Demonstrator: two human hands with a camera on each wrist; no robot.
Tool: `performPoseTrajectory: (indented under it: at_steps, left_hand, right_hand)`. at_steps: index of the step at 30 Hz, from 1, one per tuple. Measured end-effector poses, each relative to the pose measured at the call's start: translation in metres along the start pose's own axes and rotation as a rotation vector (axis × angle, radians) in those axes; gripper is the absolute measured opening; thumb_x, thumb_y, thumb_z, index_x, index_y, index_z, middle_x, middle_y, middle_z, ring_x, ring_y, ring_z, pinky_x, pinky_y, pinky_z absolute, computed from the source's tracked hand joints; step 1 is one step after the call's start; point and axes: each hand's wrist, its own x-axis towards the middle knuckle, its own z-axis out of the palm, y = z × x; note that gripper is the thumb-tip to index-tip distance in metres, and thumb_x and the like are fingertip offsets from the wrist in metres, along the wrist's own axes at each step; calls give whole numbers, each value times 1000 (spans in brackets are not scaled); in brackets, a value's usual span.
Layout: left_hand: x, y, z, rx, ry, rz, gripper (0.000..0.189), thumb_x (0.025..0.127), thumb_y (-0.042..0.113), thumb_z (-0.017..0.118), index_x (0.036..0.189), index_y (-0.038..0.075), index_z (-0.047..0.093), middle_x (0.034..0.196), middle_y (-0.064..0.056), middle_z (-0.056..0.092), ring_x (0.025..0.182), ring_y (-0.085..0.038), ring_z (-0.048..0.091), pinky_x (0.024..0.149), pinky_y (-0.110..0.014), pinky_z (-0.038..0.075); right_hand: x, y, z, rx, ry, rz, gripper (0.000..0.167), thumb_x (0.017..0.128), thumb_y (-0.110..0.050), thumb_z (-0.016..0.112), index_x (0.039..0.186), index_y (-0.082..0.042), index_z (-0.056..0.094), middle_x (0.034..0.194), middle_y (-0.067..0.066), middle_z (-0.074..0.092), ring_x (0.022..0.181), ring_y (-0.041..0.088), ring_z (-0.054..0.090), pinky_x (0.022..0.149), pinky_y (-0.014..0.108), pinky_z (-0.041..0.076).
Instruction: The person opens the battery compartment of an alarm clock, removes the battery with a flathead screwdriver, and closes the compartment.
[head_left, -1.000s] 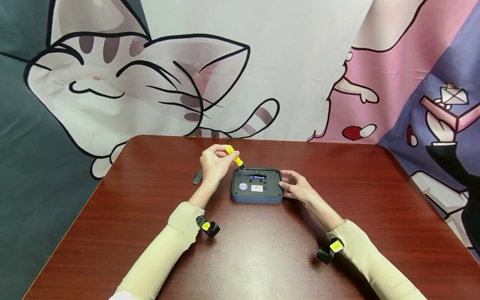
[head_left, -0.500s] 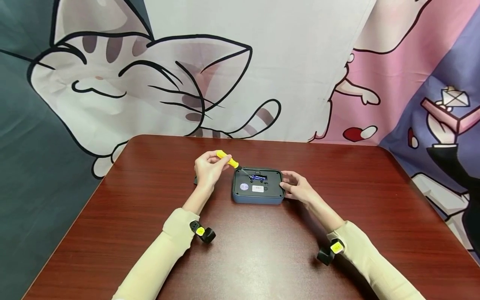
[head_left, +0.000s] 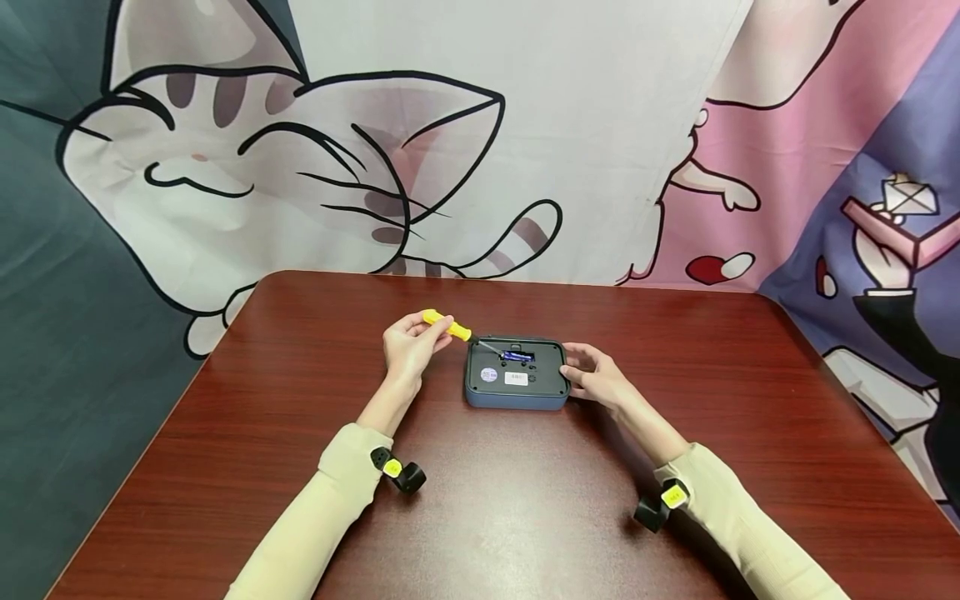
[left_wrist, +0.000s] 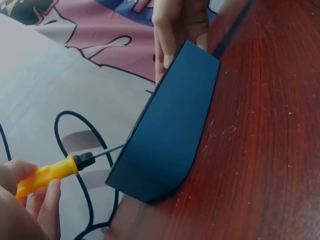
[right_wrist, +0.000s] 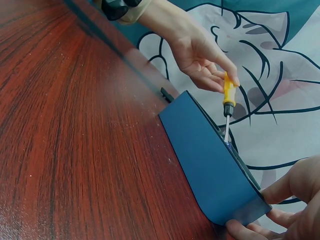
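A blue box-shaped device (head_left: 513, 399) lies with its dark back up on the table; its kind does not show. In its small open battery compartment sits a blue-violet battery (head_left: 517, 356). My left hand (head_left: 407, 347) pinches the yellow handle of a screwdriver (left_wrist: 49, 176) between thumb and fingers. The screwdriver slants low from the left, its metal shaft (right_wrist: 227, 128) reaching to the battery's left end. At the device's right end my right hand (head_left: 596, 373) grips it, the thumb at the top edge and fingers around the side.
The device stands toward the back of a red-brown wooden table (head_left: 480, 517). A small dark flat piece (right_wrist: 166, 95) lies beyond the device's left end in the right wrist view. Behind the table hangs a cartoon-printed cloth (head_left: 600, 150).
My left hand has moved left and toward me, tilting the screwdriver from steep to nearly flat, its tip now at the battery. The right hand keeps its grip; the device stays in place.
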Motion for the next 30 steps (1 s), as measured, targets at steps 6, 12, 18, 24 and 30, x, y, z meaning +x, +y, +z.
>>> performPoseTrajectory:
  at_steps: [6,12,18,24,30]
  left_hand:
    - [-1,1,1,5,4,6,31,78,2,77,105,-8,64,67,3,65,60,-7,68,65,-23,58]
    - [-2,2,3,22,9,42,28,77,1,77,101,-6,65,63,5,63,58,-5,67,61,-21,57]
    - [-3,5,5,31,28,76,25,76,2,78,97,-3,65,63,4,62,56,-6,66,60,-21,57]
    - [-6,8,3,31,38,65,24,76,1,77,95,-1,63,65,4,63,58,-5,67,61,-21,58]
    - [-7,11,0,8,34,51,22,78,-3,74,94,0,58,70,2,63,58,-6,67,63,-24,58]
  right_hand:
    - [0,1,-1,-6,0,3,52,97,-6,52,145,-2,35,138,27,45,97,10,57,78,26,55]
    - [0,1,0,-1,-2,-10,52,96,-5,52,145,-1,35,138,28,45,98,10,57,77,25,55]
    - [0,0,0,-4,1,-4,52,96,-5,52,145,-2,35,138,28,45,97,11,57,77,25,55]
    - [-1,0,0,-3,-1,-8,52,95,-4,52,144,-1,35,136,28,45,95,10,57,75,25,55]
    - [-1,1,0,-1,-5,-13,52,95,-5,52,144,0,35,136,29,46,95,9,58,75,24,55]
